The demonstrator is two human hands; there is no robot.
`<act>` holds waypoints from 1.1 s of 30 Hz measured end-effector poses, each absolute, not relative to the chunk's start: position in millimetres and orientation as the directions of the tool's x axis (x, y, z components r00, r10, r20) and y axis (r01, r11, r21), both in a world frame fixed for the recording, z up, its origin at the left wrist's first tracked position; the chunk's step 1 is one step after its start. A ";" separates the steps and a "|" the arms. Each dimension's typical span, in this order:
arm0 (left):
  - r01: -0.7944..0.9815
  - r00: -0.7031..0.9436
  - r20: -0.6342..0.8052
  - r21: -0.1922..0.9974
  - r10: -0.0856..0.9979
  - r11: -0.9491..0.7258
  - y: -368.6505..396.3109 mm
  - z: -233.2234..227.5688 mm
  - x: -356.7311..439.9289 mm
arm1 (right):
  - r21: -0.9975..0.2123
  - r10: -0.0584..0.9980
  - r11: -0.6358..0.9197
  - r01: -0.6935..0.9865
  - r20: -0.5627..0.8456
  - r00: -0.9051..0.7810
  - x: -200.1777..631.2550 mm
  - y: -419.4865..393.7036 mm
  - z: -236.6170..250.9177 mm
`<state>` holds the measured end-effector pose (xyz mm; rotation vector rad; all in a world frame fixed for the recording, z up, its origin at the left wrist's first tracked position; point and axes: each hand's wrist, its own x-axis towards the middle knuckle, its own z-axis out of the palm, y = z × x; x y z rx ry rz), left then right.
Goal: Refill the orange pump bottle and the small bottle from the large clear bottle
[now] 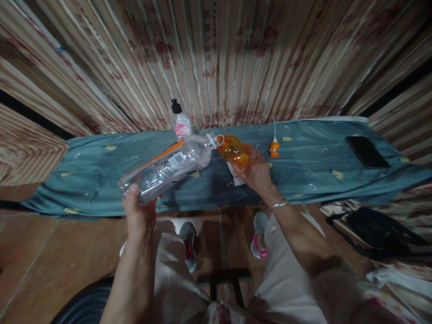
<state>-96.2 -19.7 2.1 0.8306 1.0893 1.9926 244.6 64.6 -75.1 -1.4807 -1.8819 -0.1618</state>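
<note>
My left hand (140, 209) is closed round the base of a large clear plastic bottle (165, 168) with a barcode label, tilted with its neck up to the right. In my right hand (254, 171) is a small orange see-through bottle (232, 150), lying over sideways with its neck toward the left. The two mouths meet or nearly meet; I cannot tell whether they touch. An orange pump top (274, 148) with a pale dip tube lies on the cloth to the right. Behind the clear bottle stands another clear bottle (182, 126) with a black cap and pink label.
A teal patterned cloth (303, 175) covers the narrow table. A black phone (367, 152) lies at its right end. Striped curtains (216, 58) hang right behind. Below are my feet, a black stool part (84, 301) and a dark bag (388, 231) at the right.
</note>
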 end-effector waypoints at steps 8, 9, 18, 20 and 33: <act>-0.284 -0.559 0.184 0.874 0.808 -0.395 -19.9 5.4 -93.5 | -0.343 0.825 0.329 0.880 0.558 -0.091 245.4 62.8 -70.4; -0.281 -0.562 0.184 0.874 0.807 -0.395 -19.9 5.6 -93.6 | -0.347 0.823 0.330 0.878 0.561 -0.088 245.3 62.8 -70.6; -0.268 -0.555 0.198 0.877 0.808 -0.399 -19.4 6.5 -93.7 | -0.341 0.814 0.331 0.880 0.575 -0.083 245.0 64.5 -74.2; -0.279 -0.562 0.182 0.876 0.807 -0.392 -19.5 7.7 -93.0 | -0.340 0.810 0.335 0.879 0.581 -0.084 245.0 64.7 -74.1; -0.257 -0.537 0.201 0.886 0.819 -0.386 -19.9 1.3 -97.2 | -0.335 0.813 0.339 0.879 0.575 -0.094 245.9 63.3 -72.9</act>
